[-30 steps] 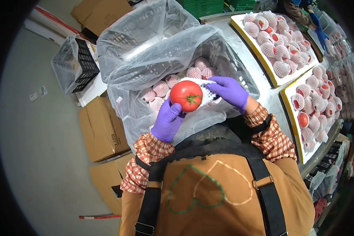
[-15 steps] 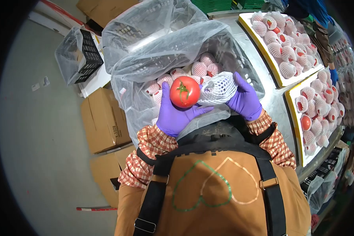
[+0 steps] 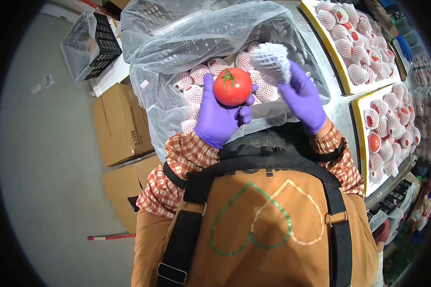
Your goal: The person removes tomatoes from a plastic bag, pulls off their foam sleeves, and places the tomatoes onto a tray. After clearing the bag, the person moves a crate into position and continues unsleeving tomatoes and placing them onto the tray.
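Observation:
A bare red tomato [image 3: 232,87] with a green stem rests in my left hand [image 3: 217,115], its gloved fingers curled round the underside. My right hand [image 3: 304,98], also in a purple glove, pinches a white foam net sleeve [image 3: 272,60], up and to the right of the tomato and apart from it. No tomato can be made out inside the sleeve. Beneath both hands is a crate lined with translucent plastic [image 3: 163,91], holding several net-wrapped tomatoes [image 3: 199,74].
Two yellow-edged trays [image 3: 337,62] [image 3: 360,138] of net-wrapped tomatoes lie on the metal table at right. Cardboard boxes [image 3: 119,126] and a lined black crate [image 3: 103,45] stand at left. Another person's blue-gloved hand [image 3: 404,48] shows at the upper right.
The foam sleeve has moved up and away from the tomato with my right hand. My left hand has shifted slightly up with the tomato, its fingers now more curled. The view has shifted a little.

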`<action>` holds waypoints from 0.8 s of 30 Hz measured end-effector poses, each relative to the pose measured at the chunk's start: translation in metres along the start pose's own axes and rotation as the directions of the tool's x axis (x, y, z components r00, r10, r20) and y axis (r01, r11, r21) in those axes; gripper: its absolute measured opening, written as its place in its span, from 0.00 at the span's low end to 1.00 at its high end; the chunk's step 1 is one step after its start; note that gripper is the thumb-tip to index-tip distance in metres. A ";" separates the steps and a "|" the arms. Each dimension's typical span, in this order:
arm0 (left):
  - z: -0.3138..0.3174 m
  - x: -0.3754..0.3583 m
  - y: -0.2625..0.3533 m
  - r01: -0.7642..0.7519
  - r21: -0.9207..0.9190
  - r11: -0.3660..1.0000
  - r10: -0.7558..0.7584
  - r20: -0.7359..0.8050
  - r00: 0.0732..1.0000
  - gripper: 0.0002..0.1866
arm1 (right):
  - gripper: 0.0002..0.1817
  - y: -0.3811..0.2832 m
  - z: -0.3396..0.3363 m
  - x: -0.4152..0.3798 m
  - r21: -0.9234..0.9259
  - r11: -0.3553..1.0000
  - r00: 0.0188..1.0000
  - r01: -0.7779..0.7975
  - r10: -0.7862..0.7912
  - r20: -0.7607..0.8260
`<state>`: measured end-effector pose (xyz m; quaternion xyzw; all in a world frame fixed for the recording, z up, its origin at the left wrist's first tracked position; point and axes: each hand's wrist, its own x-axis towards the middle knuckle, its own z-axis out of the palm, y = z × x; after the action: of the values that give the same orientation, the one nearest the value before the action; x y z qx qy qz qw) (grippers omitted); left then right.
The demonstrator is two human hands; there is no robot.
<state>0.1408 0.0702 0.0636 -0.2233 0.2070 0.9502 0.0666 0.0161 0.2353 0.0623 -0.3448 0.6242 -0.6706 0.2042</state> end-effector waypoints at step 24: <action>0.001 0.013 0.021 -0.141 0.431 0.891 0.131 0.052 0.990 0.23 | 0.37 -0.008 0.008 0.012 0.642 0.639 0.904 -0.423 0.243 0.352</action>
<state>0.1239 0.0520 0.0660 -0.1777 0.4274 0.8850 0.0501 0.0150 0.2225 0.0726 -0.1944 0.3443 -0.7621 0.5126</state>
